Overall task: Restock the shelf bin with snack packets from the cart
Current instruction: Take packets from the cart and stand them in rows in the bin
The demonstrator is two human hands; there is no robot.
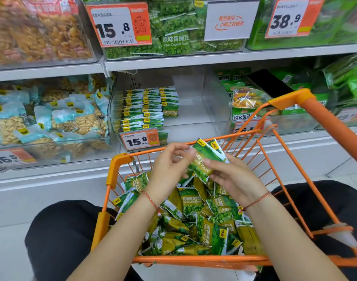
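Both hands meet above the orange wire cart, holding a small stack of green garlic-pea packets. My left hand pinches the stack's left edge, and my right hand grips it from below and the right. Loose green and yellow pea packets fill the cart bottom. Straight ahead on the lower shelf stands a clear plastic bin. Rows of the same packets stand stacked in its left half; its right half is bare.
A 15.8 price tag hangs on the bin's front. A bin of blue peanut packs stands to the left, mixed fruit-crisp bags to the right. The upper shelf holds more pea packs. My knees flank the cart.
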